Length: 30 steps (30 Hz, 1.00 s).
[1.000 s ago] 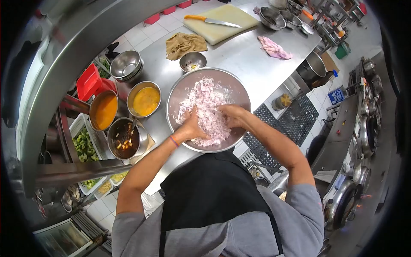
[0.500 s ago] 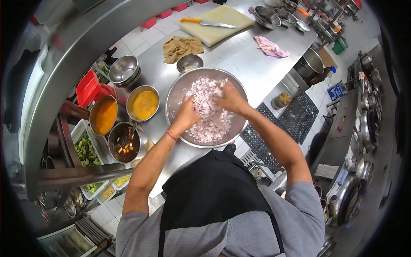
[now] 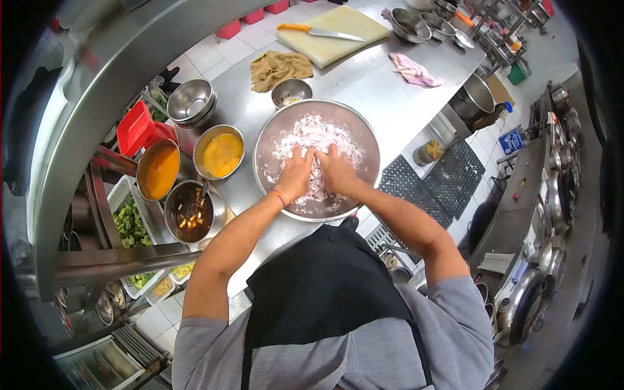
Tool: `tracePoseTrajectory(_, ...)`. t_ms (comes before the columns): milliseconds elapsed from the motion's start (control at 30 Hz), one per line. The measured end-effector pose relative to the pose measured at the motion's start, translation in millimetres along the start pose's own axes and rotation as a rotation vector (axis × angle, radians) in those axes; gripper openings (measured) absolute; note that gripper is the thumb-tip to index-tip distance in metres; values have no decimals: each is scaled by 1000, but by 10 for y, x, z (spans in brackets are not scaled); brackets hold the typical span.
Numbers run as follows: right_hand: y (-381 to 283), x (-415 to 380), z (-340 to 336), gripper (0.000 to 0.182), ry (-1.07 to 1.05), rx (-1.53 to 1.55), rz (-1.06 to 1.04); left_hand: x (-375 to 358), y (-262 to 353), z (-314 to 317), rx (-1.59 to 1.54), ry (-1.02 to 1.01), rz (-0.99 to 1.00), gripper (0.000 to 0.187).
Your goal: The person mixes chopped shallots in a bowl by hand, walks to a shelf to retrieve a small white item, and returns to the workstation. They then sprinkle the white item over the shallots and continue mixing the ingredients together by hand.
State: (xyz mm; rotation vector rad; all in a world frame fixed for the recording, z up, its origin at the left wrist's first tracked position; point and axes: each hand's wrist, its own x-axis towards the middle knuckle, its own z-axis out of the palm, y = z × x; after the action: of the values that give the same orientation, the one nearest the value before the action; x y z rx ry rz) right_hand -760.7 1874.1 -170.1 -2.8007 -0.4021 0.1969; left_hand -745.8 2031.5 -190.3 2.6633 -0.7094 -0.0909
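A wide steel bowl (image 3: 265, 133) stands at the counter's near edge, holding a loose heap of thin pinkish-white slices, which look like sliced shallots (image 3: 313, 133). Both hands are down inside it, side by side and close together. My left hand (image 3: 297, 174), with an orange band at the wrist, has its fingers curled into the slices. Beside it, my right hand (image 3: 336, 174) is likewise bent into the heap. The fingertips of both are partly hidden among the slices.
Left of the bowl stand pots of yellow liquid (image 3: 222, 156), orange liquid (image 3: 162, 170) and dark sauce (image 3: 190, 214), plus stacked steel bowls (image 3: 191, 103). Beyond are a small bowl (image 3: 291, 93), a brown cloth (image 3: 281, 70), and a cutting board (image 3: 354, 29) with a knife (image 3: 325, 32).
My hands have come closer together and lower into the bowl. The right hand has moved down from the bowl's far right side, and the slices are spread more toward the far side.
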Motion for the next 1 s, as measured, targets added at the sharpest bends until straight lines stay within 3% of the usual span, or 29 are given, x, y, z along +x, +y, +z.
tracePoseTrajectory(33,90,82,8,52,-11,59,-9,29,44,-74,-42,-54,-107,75)
tracePoseTrajectory(133,250,329,-107,32,79,144,-65,145,-123,-94,-205,-38,-130,66)
tracePoseTrajectory(167,265,382,-227,30,83,173,-70,153,-206,-97,-226,117,29,53)
tracePoseTrajectory(367,227,609,-620,23,195,235,-55,253,39,-652,-237,213,-36,48)
tracePoseTrajectory(433,101,565,-804,27,136,283,-31,289,57,-692,-284,192,-92,46)
tracePoseTrajectory(633,165,570,-890,63,-123,282,-170,242,-73,-628,-320,73,-70,76)
tracePoseTrajectory(733,371,590,-918,68,-322,275,-81,208,-221,-543,-322,-26,-255,91)
tracePoseTrajectory(767,499,667,-823,69,-411,273,-23,228,-254,-483,-197,-95,-377,105)
tracePoseTrajectory(833,487,627,-841,77,-592,392,152,212,-333,-225,-817,-52,-377,107)
tracePoseTrajectory(900,553,580,-449,81,-497,874,242,221,-263,-148,-1312,-43,-358,108)
tracePoseTrajectory(933,493,531,-385,84,-441,1116,287,240,-242,-103,-1339,-46,-387,107)
tracePoseTrajectory(967,441,535,-345,85,-427,1099,500,249,-223,-57,-1366,-52,-418,105)
tracePoseTrajectory(1000,470,532,-269,90,-430,1195,471,271,-199,-22,-1392,-57,-445,103)
